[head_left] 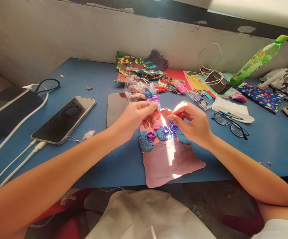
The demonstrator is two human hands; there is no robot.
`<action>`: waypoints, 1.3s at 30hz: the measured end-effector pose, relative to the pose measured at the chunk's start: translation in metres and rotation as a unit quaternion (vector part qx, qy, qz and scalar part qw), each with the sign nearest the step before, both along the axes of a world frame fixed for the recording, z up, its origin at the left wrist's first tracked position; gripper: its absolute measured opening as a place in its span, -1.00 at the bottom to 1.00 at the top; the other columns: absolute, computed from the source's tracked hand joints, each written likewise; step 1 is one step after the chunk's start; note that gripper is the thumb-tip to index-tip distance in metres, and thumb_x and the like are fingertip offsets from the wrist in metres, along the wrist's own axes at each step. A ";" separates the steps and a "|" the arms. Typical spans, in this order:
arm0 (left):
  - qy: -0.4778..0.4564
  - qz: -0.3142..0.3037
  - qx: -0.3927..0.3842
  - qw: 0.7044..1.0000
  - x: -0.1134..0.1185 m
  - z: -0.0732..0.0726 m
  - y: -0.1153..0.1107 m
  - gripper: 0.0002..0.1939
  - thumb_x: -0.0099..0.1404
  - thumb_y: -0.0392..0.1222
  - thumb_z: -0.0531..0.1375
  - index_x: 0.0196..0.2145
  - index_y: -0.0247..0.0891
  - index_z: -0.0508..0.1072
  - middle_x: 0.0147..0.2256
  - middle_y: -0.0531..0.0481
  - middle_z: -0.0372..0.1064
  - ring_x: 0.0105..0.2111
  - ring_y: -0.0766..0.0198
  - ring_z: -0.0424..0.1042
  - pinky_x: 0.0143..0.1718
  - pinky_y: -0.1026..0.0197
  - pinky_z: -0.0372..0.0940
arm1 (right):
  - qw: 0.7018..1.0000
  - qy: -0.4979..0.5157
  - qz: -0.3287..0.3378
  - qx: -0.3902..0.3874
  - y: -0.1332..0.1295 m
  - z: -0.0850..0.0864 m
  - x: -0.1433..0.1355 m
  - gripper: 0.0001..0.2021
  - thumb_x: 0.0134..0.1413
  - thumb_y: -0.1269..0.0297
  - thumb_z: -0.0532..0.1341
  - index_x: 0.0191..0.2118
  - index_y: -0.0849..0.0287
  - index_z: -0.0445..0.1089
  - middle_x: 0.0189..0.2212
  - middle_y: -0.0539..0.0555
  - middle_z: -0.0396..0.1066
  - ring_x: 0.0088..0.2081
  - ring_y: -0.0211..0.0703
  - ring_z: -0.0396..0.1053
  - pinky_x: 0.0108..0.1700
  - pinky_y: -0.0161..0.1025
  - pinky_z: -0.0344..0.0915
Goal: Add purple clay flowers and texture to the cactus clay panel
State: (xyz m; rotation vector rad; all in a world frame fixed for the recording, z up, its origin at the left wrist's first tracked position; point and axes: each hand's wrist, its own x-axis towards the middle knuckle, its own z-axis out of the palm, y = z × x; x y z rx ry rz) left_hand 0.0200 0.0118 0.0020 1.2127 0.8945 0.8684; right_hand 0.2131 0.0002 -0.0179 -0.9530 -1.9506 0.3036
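Note:
A pink clay sheet [168, 162] lies at the front edge of the blue table, with dotted blue clay pieces [146, 141] and purple clay flowers [173, 127] across its upper part. Over its top left corner is my left hand [144, 116], thumb and fingers pinched together; a bit of pink shows by the fingertips, too small to name. My right hand [187, 119] hovers over the sheet's upper right, thumb and index finger closed in a pinch. Whatever is between those fingertips is too small to make out.
A phone [64, 119] with white cables lies at left. Behind my hands are clay packets [136, 88], a decorated clay piece [139, 66] and coloured paper [196, 81]. Glasses [231, 126], a white paper [233, 109] and a leaning green bottle [258, 61] are at right.

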 end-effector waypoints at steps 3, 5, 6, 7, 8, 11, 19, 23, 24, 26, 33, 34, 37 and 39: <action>0.009 -0.015 -0.003 1.000 0.000 -0.003 0.000 -0.69 0.30 -0.08 0.16 -0.53 -0.30 0.38 -0.63 0.05 0.31 -0.63 0.45 0.24 -0.58 0.39 0.13 | 0.998 -0.043 0.023 0.044 -0.001 -0.003 0.000 -0.78 0.16 0.23 0.23 -0.45 0.16 0.26 -0.56 -0.10 0.26 -0.59 -0.43 0.15 -0.55 -0.42 0.14; 0.013 -0.010 -0.007 1.000 0.001 -0.002 -0.001 -0.69 0.29 -0.08 0.18 -0.54 -0.30 0.36 -0.64 0.07 0.29 -0.63 0.45 0.23 -0.57 0.39 0.14 | 0.996 -0.065 0.034 0.057 -0.004 -0.005 0.000 -0.78 0.18 0.27 0.20 -0.45 0.14 0.18 -0.61 -0.15 0.21 -0.64 -0.46 0.10 -0.58 -0.44 0.08; 0.013 -0.007 -0.007 1.000 0.001 -0.002 -0.001 -0.69 0.30 -0.10 0.17 -0.54 -0.30 0.35 -0.64 0.08 0.27 -0.64 0.45 0.22 -0.57 0.39 0.14 | 0.995 -0.072 0.038 0.060 -0.005 -0.005 0.000 -0.77 0.19 0.29 0.19 -0.45 0.13 0.15 -0.64 -0.18 0.18 -0.66 -0.47 0.07 -0.60 -0.45 0.04; 0.013 -0.006 -0.006 1.000 0.001 -0.001 -0.002 -0.69 0.31 -0.11 0.16 -0.55 -0.29 0.34 -0.65 0.08 0.26 -0.64 0.46 0.21 -0.57 0.39 0.14 | 0.994 -0.080 0.041 0.065 -0.007 -0.005 -0.001 -0.76 0.19 0.31 0.19 -0.45 0.12 0.11 -0.67 -0.21 0.14 -0.68 -0.48 0.04 -0.61 -0.46 0.01; 0.013 -0.007 -0.002 1.000 0.001 -0.001 -0.002 -0.68 0.32 -0.13 0.14 -0.56 -0.29 0.34 -0.65 0.09 0.25 -0.65 0.46 0.20 -0.57 0.38 0.14 | 0.992 -0.089 0.039 0.075 -0.009 -0.005 -0.001 -0.74 0.19 0.33 0.18 -0.45 0.11 0.08 -0.69 -0.23 0.11 -0.70 -0.48 0.01 -0.62 -0.46 -0.03; 0.008 -0.015 0.011 1.000 0.001 -0.001 -0.003 -0.64 0.36 -0.15 0.09 -0.58 -0.30 0.33 -0.66 0.09 0.22 -0.65 0.46 0.20 -0.57 0.38 0.14 | 0.987 -0.117 0.019 0.111 -0.012 -0.004 -0.003 -0.70 0.19 0.34 0.17 -0.46 0.09 0.01 -0.73 -0.25 0.04 -0.70 -0.46 -0.08 -0.66 -0.45 -0.12; -0.001 -0.022 0.008 1.000 0.001 -0.002 -0.004 -0.67 0.38 -0.19 0.07 -0.53 -0.33 0.39 -0.68 0.12 0.17 -0.66 0.48 0.17 -0.61 0.40 0.10 | 0.975 -0.162 -0.007 0.153 -0.018 -0.003 -0.004 -0.68 0.23 0.28 0.14 -0.48 0.07 -0.02 -0.75 -0.23 0.03 -0.70 -0.42 -0.11 -0.70 -0.42 -0.09; 0.000 -0.022 0.010 1.000 0.001 -0.002 -0.004 -0.66 0.38 -0.17 0.08 -0.53 -0.32 0.38 -0.68 0.11 0.17 -0.66 0.47 0.18 -0.60 0.40 0.10 | 0.971 -0.173 -0.015 0.166 -0.020 -0.002 -0.005 -0.67 0.23 0.26 0.13 -0.49 0.06 -0.02 -0.76 -0.23 -0.04 -0.71 -0.40 -0.13 -0.72 -0.39 -0.10; 0.000 -0.021 0.011 1.000 0.002 -0.002 -0.004 -0.66 0.38 -0.17 0.08 -0.53 -0.32 0.39 -0.68 0.12 0.17 -0.66 0.48 0.17 -0.60 0.40 0.11 | 0.970 -0.174 -0.015 0.170 -0.020 -0.002 -0.005 -0.67 0.22 0.27 0.14 -0.50 0.06 -0.02 -0.76 -0.23 -0.04 -0.72 -0.40 -0.14 -0.72 -0.39 -0.11; -0.001 -0.021 0.012 1.000 0.002 -0.002 -0.004 -0.67 0.37 -0.16 0.09 -0.52 -0.32 0.40 -0.67 0.12 0.17 -0.66 0.48 0.17 -0.60 0.40 0.10 | 0.969 -0.174 -0.007 0.177 -0.021 -0.001 -0.006 -0.66 0.21 0.28 0.15 -0.50 0.06 -0.02 -0.77 -0.24 -0.05 -0.72 -0.40 -0.15 -0.72 -0.38 -0.12; 0.005 -0.017 0.012 1.000 0.002 -0.003 -0.004 -0.67 0.37 -0.17 0.08 -0.52 -0.31 0.41 -0.69 0.13 0.18 -0.67 0.48 0.17 -0.60 0.38 0.08 | 0.961 -0.181 0.025 0.208 -0.021 0.001 -0.005 -0.69 0.20 0.35 0.17 -0.48 0.07 0.00 -0.77 -0.24 -0.02 -0.73 -0.41 -0.10 -0.68 -0.39 -0.08; 0.006 -0.016 0.013 1.000 0.002 -0.003 -0.004 -0.66 0.38 -0.17 0.08 -0.53 -0.31 0.40 -0.69 0.12 0.18 -0.67 0.48 0.17 -0.61 0.38 0.07 | 0.959 -0.183 0.034 0.214 -0.020 0.001 -0.005 -0.69 0.20 0.37 0.16 -0.48 0.07 0.00 -0.77 -0.24 -0.03 -0.73 -0.41 -0.10 -0.67 -0.39 -0.08; 0.007 -0.016 0.015 1.000 0.003 -0.004 -0.004 -0.65 0.38 -0.17 0.08 -0.55 -0.32 0.38 -0.70 0.11 0.21 -0.68 0.49 0.16 -0.62 0.38 0.04 | 0.954 -0.186 0.048 0.229 -0.020 0.001 -0.004 -0.68 0.19 0.40 0.17 -0.47 0.07 -0.02 -0.75 -0.24 -0.07 -0.72 -0.41 -0.12 -0.67 -0.37 -0.11; 0.006 -0.018 0.016 1.000 0.003 -0.004 -0.004 -0.64 0.38 -0.17 0.08 -0.55 -0.32 0.38 -0.70 0.11 0.21 -0.68 0.49 0.16 -0.62 0.38 0.04 | 0.952 -0.192 0.055 0.231 -0.020 0.001 -0.003 -0.68 0.18 0.41 0.18 -0.45 0.07 -0.02 -0.74 -0.25 -0.09 -0.71 -0.41 -0.12 -0.66 -0.37 -0.12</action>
